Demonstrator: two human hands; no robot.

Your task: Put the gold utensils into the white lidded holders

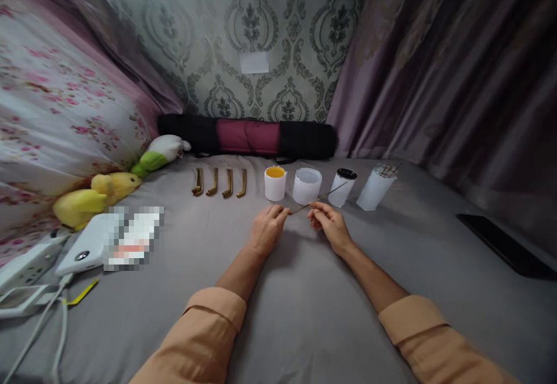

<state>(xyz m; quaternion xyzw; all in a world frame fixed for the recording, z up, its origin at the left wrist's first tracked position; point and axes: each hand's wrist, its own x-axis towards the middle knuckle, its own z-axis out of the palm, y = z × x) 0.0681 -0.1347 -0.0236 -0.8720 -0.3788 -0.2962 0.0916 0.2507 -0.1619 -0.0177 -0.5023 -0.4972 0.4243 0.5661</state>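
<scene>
A thin brown stick (331,191) slants up to the right between my hands. My left hand (268,230) is closed in a pinch at its lower end. Around its middle, the thumb and fingertips of my right hand (331,226) are closed. Just beyond my hands stand a white-wrapped cup with a yellow inside (275,189), a wider white cup (307,189), a white cup with a black inside (342,192) and a taller white-wrapped container (375,191) with thin sticks at its top. Several bent, gold-brown bundles (227,183) lie in a row to the left.
Grey cloth (300,326) covers the surface. Plush toys (82,204), a power strip (28,265), a white power bank (89,247) and cables (63,337) lie left. A black flat device (500,242) is far right. A black and maroon roll (248,136) lies against the wall.
</scene>
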